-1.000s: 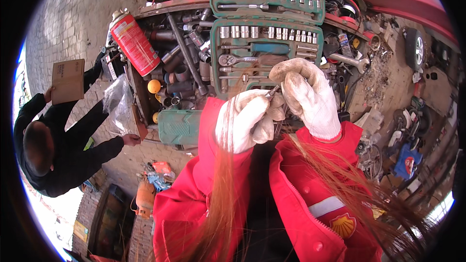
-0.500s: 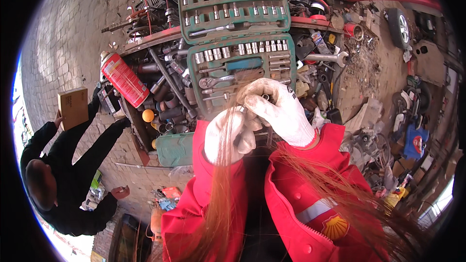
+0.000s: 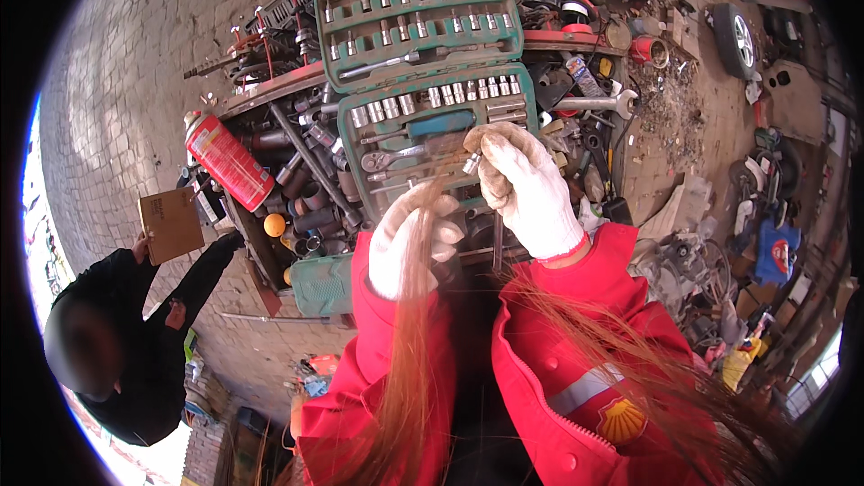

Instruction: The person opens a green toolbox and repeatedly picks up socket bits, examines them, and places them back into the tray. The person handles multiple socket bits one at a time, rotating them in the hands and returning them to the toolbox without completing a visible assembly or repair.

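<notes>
My right hand (image 3: pixel 524 182), in a soiled white glove, pinches a small silver socket (image 3: pixel 472 163) between thumb and fingers above the lower half of the green socket-set case (image 3: pixel 346 139). Lower and to the left, my left hand (image 3: pixel 407 241) is gloved too, its fingers loosely bent and apart, with nothing visible in them. Strands of hair cross in front of it. A row of silver sockets (image 3: pixel 391 108), a screwdriver with a teal handle (image 3: pixel 441 123) and a ratchet (image 3: pixel 389 157) lie in the case. The open lid (image 3: pixel 328 31) holds more bits and sockets.
Left of the case are a red spray can (image 3: pixel 229 160), an orange ball (image 3: pixel 274 225) and heaped metal parts. A large wrench (image 3: pixel 596 104) lies to the right. A person in black (image 3: pixel 117 333) holds a cardboard box (image 3: pixel 171 225) at the left. A wheel (image 3: pixel 734 40) stands far right.
My hands have come apart. The right has moved slightly up with the socket, and the left has loosened its fingers. The person at the left has shifted, with the box turned.
</notes>
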### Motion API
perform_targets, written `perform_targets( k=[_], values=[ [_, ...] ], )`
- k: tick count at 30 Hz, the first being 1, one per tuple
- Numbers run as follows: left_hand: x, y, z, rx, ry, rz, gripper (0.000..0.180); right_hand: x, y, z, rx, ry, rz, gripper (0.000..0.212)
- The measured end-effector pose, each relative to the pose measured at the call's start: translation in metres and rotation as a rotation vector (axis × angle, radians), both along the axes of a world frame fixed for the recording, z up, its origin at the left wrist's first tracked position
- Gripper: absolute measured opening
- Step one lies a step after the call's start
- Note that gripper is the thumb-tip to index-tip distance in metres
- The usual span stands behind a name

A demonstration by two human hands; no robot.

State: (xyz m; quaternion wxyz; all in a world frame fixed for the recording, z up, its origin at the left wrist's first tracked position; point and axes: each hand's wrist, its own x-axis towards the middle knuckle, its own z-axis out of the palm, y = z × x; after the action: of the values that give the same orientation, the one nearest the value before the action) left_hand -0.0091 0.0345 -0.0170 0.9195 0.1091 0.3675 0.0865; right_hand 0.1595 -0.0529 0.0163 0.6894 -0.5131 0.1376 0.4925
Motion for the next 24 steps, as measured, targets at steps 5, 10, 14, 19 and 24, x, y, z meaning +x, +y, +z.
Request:
perform_targets(
  k=[5, 10, 14, 19, 24],
  values=[
    [0.0, -0.002, -0.002, 0.016, 0.006, -0.032, 0.05, 0.0, -0.001, -0.004, 0.046, 0.045, -0.037, 0.022],
    [0.001, 0.001, -0.001, 0.058, 0.042, -0.054, 0.053, 0.001, -0.002, -0.007, 0.042, 0.051, -0.05, 0.026],
    [0.002, 0.003, 0.001, 0.085, 0.097, -0.083, 0.054, 0.004, -0.003, -0.007, 0.048, 0.003, -0.014, 0.028],
    [0.007, 0.001, 0.002, 0.065, 0.156, -0.052, 0.052, 0.008, -0.002, -0.009, 0.11, 0.077, -0.046, 0.027],
    [0.009, 0.0, -0.003, 0.095, 0.191, -0.067, 0.053, 0.01, -0.003, -0.011, 0.112, 0.19, -0.102, 0.024]
  ],
)
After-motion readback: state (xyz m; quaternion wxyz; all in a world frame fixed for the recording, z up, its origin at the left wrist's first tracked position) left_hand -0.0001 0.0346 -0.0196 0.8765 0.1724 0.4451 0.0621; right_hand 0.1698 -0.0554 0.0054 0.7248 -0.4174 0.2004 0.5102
